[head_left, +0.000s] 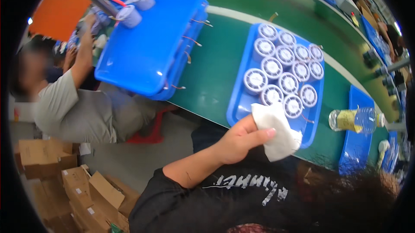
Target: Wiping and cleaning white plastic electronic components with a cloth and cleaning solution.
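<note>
A white folded cloth [279,131] is held in the left hand [242,140], pinched between the thumb, which lies along its underside, and the curled fingers [259,134] closed over its near edge; the hand is shut on the cloth and nothing else is gripped. The forearm enters from the lower middle of the head view, over a black printed shirt [225,194]. The cloth hangs over the near end of a blue tray [237,107] resting on the green conveyor belt [216,69]. The tray's long axis runs away from the hand, up and to the right, and rows of round white-and-grey components [281,75] are seated in it; the closest of these lie just beyond the cloth's far edge, ahead of the fingertips. The right hand cannot be seen, so its state cannot be told; the left is the only hand near the tray. To the right, a clear plastic bottle [356,120] lies on its side across another blue tray [356,146]. To the left, stacked blue trays [151,47] overhang the belt's edge, beside a seated co-worker [73,103]. Cardboard boxes [78,185] stand on the floor.
</note>
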A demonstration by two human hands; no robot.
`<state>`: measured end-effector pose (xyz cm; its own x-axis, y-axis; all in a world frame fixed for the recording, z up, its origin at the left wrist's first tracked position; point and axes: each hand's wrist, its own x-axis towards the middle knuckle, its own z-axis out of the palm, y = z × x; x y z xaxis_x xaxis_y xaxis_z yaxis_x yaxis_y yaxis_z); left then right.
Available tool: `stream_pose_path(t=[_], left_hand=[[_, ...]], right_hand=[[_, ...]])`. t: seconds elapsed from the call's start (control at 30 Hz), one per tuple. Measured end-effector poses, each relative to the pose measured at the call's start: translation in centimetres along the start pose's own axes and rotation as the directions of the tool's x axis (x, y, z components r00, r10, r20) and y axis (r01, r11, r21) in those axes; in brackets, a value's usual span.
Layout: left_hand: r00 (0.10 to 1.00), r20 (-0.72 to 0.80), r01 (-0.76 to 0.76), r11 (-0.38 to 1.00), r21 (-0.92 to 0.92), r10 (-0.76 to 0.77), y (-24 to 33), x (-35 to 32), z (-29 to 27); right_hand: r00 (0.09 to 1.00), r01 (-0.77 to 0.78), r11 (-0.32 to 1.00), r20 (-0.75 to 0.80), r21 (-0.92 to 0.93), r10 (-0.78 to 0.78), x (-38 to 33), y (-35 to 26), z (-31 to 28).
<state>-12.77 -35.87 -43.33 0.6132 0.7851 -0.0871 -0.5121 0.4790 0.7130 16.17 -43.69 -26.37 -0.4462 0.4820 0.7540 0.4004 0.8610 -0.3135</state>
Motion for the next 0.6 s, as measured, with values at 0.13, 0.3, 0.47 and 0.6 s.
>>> stream_pose_path(t=[0.13, 0.3, 0.47, 0.6], left_hand=[[0.99, 0.118, -0.063, 0.995, -0.08, 0.072, 1.5, -0.4, 2.0], [0.958, 0.266, -0.107, 0.994, -0.014, 0.106, 2.9, -1.2, 4.3], [0.957, 0.191, -0.244, 0.964, 0.108, 0.22, 1.8, -1.1, 4.3], [0.945, 0.17, -0.299, 0.949, 0.098, 0.28, 1.3, -1.2, 3.6]], right_hand=[[0.64, -0.523, 0.455, -0.021, 0.72, 0.768, -6.9, 5.8, 15.3], [0.531, -0.541, -0.066, 0.401, 0.838, 0.746, -8.8, 5.2, 19.6], [0.701, -0.174, -0.327, 0.35, 0.929, 0.621, -12.0, 8.2, 21.8], [0.64, -0.348, -0.303, 0.46, 0.887, 0.615, -6.2, 5.7, 19.5]])
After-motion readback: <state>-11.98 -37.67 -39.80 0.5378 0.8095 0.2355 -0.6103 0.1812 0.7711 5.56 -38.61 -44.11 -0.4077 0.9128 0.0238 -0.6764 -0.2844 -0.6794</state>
